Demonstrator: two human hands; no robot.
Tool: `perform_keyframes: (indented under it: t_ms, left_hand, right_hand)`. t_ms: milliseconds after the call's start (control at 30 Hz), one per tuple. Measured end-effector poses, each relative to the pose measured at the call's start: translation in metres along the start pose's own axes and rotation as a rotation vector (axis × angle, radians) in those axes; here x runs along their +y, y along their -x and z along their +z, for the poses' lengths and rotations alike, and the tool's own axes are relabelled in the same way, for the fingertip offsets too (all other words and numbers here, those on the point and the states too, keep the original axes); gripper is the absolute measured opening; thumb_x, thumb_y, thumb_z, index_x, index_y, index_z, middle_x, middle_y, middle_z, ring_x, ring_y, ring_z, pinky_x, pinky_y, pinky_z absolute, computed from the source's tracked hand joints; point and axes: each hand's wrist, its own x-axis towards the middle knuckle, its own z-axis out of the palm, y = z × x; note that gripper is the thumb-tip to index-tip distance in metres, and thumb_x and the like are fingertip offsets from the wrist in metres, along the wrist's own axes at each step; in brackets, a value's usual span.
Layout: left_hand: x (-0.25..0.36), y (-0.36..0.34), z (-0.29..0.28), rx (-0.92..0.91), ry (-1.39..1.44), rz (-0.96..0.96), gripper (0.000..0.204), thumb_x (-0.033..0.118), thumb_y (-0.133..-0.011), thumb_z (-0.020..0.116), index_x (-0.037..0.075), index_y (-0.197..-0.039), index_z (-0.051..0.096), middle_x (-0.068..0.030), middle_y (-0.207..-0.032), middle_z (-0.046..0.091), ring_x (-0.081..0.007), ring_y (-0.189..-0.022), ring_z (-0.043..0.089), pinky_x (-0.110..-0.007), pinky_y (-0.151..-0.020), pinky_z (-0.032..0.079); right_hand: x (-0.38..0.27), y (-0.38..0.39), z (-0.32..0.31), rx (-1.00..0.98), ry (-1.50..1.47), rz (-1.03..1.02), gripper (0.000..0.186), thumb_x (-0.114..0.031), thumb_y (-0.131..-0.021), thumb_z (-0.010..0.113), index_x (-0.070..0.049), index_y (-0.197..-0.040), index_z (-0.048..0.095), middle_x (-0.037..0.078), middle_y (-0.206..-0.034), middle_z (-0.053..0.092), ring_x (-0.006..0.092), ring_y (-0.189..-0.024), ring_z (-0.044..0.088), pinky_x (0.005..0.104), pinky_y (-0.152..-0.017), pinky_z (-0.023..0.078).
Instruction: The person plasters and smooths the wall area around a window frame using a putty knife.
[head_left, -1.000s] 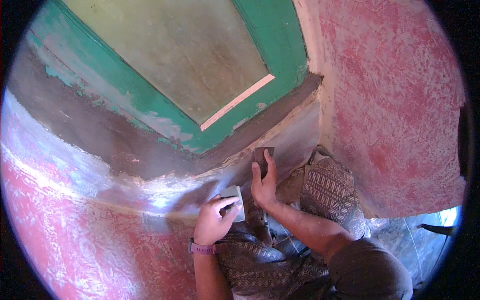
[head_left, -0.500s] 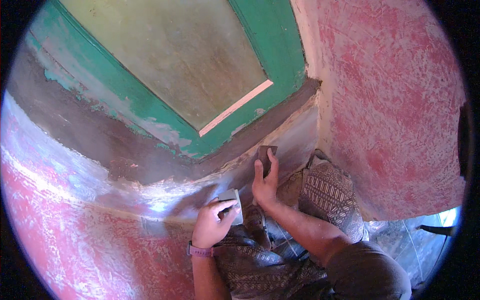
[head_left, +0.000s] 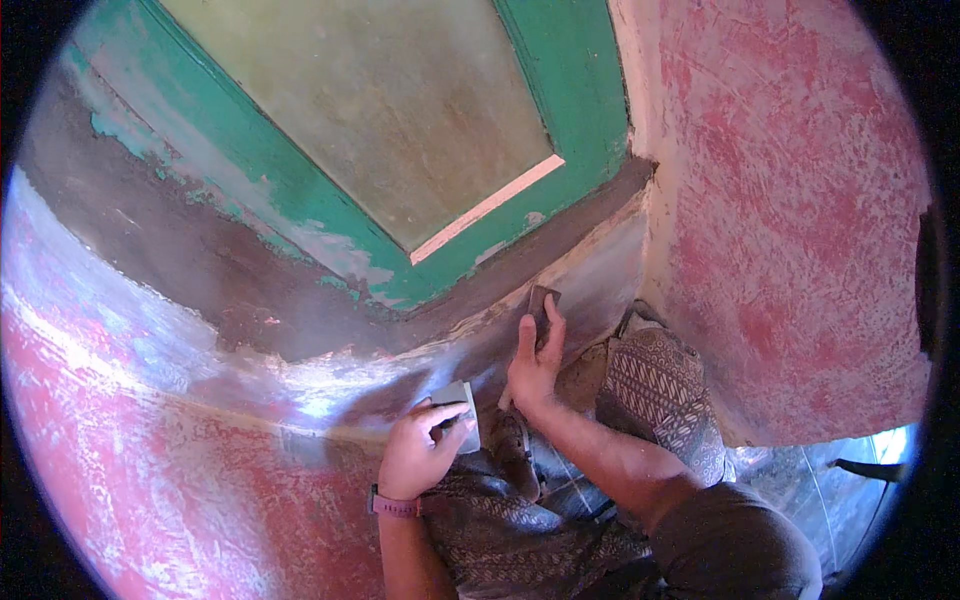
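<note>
My right hand (head_left: pixel 533 375) presses a flat brown sanding pad (head_left: pixel 540 298) against the pale, skim-coated strip of wall (head_left: pixel 598 275) below the window frame. Its thumb and fingers lie along the pad, which tilts upward. Lower and to the left, my left hand (head_left: pixel 418 455) grips a flat, pale grey rectangular piece (head_left: pixel 456 394) with a whitish edge, held just off the wall. I cannot tell whether that piece is a filler blade or a folded sheet. A mauve wristband (head_left: pixel 396 504) circles my left wrist.
A green window frame (head_left: pixel 590 90) around a dusty pane (head_left: pixel 380 110) rises above, edged by dark rough plaster (head_left: pixel 200 265). Patchy red walls stand at right (head_left: pixel 790 210) and lower left (head_left: pixel 200 480). My patterned cloth (head_left: pixel 660 385) covers my knees over a tiled floor (head_left: pixel 800 500).
The view has shifted slightly, so the wall and frame sit farther right. My right hand has moved a little along the wall with the pad more tilted. My left hand keeps its grip.
</note>
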Motion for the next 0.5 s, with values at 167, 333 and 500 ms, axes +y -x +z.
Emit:
perform_keyframes:
  t_ms: [167,333,500]
  left_hand:
    - [-0.004,-0.001,-0.001,-0.002,0.020,-0.038,0.027,0.023,-0.090,0.073,0.004,-0.110,0.076,-0.0138,-0.084,0.069,-0.0199,-0.063,0.059,-0.033,-0.061,0.047]
    - [0.007,-0.008,0.005,-0.006,-0.007,0.022,0.029,0.023,-0.089,0.074,0.003,-0.109,0.075,-0.0145,-0.085,0.068,-0.0208,-0.063,0.059,-0.034,-0.062,0.047]
    - [0.012,-0.012,0.008,-0.035,-0.002,0.007,0.029,0.023,-0.088,0.075,0.003,-0.109,0.075,-0.0155,-0.086,0.068,-0.0224,-0.062,0.059,-0.035,-0.061,0.047]
  right_hand:
    - [-0.006,0.003,-0.001,-0.020,0.090,-0.039,0.057,-0.032,-0.106,0.055,0.001,-0.150,0.038,0.018,-0.144,0.046,0.0273,-0.132,0.044,0.0387,-0.114,0.032]
    - [-0.014,-0.006,-0.004,0.020,0.087,-0.019,0.058,-0.033,-0.106,0.056,0.002,-0.149,0.039,0.019,-0.145,0.046,0.0284,-0.136,0.043,0.0395,-0.115,0.030]
    - [-0.004,-0.003,-0.006,-0.044,0.073,-0.045,0.058,-0.033,-0.105,0.056,0.003,-0.148,0.040,0.021,-0.146,0.047,0.0296,-0.137,0.042,0.0409,-0.116,0.030]
